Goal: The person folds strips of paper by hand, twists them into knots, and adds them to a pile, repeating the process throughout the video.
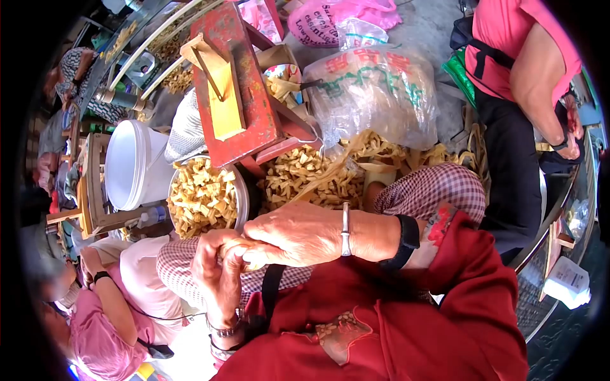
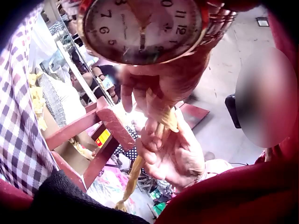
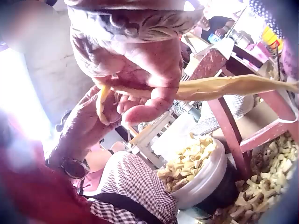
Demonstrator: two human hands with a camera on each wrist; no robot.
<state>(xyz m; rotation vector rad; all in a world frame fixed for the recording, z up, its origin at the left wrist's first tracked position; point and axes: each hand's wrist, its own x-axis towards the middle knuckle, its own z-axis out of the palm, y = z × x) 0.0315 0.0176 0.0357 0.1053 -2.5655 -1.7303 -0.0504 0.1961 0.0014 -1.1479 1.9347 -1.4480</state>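
A long pale yellow-brown strip [image 1: 327, 173] [image 3: 219, 87] runs out from the right hand [image 1: 298, 233] [image 3: 135, 70], whose fingers curl round it. Close against it, the left hand [image 1: 216, 267] [image 2: 163, 84] pinches the strip's short folded end with thumb and fingers. Both hands meet above the lap. In the left wrist view the strip [image 2: 132, 179] hangs past the right hand [image 2: 175, 156]. Part of the strip is hidden inside the fingers.
A bucket [image 1: 243, 203] full of short yellow pieces stands beyond the hands, with a loose heap [image 1: 311, 178] to its right. Behind are a red wooden bench [image 1: 254, 95], a white bucket [image 1: 136, 165] and a clear plastic bag [image 1: 375, 95]. People sit at both sides.
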